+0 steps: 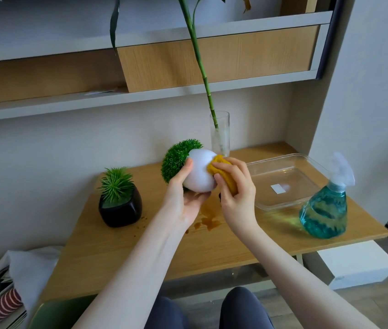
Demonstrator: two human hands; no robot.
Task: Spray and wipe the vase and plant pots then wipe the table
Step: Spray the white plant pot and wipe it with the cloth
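Left hand [184, 193] grips white pot [200, 173] from below and left, thumb up along its side, fingers curled under; pot is lifted off the counter [122, 248] and tipped, its round green plant [176, 162] pointing up-left. Right hand [234, 188] pinches yellow cloth [221, 173], fingers curled round it, pressing it onto the pot's right side. Under the hands, brown spill [208, 220] on the counter, with small specks toward the black pot. Black pot [120, 206] with spiky green plant stands upright on counter left of the hands, apart from them. Glass vase [219, 134] stands upright at the back, just behind the white pot, holding a tall green stalk [197, 55] that leans left. Clear tray [283, 181] lies right of the hands, white label on its floor. Spray bottle [325, 205], blue liquid, stands at the counter's right front, just beside the tray. Shelves on wall above. Person's knees at bottom edge.
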